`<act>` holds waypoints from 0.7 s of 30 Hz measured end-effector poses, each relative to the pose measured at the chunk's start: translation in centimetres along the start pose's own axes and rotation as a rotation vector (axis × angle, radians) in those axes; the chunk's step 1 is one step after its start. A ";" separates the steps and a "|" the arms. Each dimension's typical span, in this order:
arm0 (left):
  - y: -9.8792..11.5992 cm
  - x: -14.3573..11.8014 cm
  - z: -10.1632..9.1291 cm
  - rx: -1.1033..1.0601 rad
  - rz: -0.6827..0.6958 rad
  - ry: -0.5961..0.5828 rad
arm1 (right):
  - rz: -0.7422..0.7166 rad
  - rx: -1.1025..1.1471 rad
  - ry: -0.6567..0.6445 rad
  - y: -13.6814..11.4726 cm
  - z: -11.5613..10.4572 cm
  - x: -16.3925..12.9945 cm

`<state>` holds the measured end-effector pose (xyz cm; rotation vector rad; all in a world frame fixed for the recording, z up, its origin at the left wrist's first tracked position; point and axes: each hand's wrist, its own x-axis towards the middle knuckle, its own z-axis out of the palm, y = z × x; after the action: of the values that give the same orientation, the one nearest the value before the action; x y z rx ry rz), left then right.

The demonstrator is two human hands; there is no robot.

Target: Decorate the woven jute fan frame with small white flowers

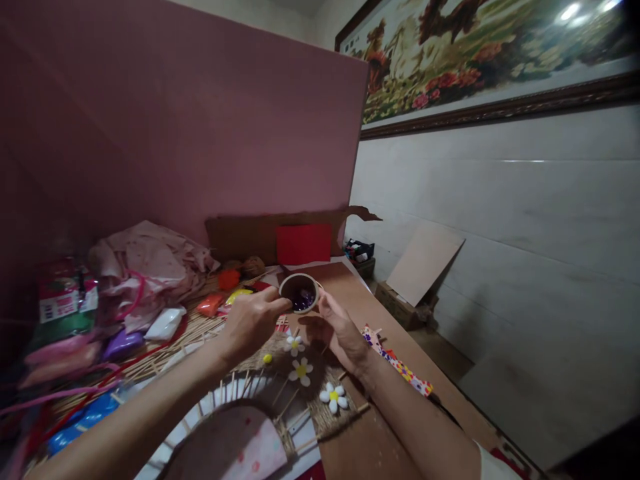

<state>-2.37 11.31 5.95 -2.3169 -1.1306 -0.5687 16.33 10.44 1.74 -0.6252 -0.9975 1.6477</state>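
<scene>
A small round cup [299, 291] with purple beads inside is held up between both my hands, tilted toward me. My left hand [253, 319] grips its left rim with fingers curled. My right hand [336, 329] supports it from the right and below. Under the hands lies a woven burlap piece [320, 393] on wooden sticks, with three white flowers [333, 396] with yellow centres stuck on it. A small yellow bead [267, 359] sits on the weave next to them.
Clay packets in orange [210, 305], white [165, 324], purple [123, 344] and blue [83, 420] lie on a reed mat at left, beside crumpled pink cloth [150, 263]. A red card [304, 243] leans on a pink board [200, 120]. Patterned strip [400, 367] lies right on the brown table [380, 433].
</scene>
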 end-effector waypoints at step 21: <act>2.8 -3.5 -2.9 -0.074 -0.133 -0.174 | 0.102 -0.004 -0.041 0.0 2.0 -1.4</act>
<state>-2.57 6.00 5.60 -2.4050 -1.3746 -0.4713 15.13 8.47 2.68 -0.6564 -1.0133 1.7547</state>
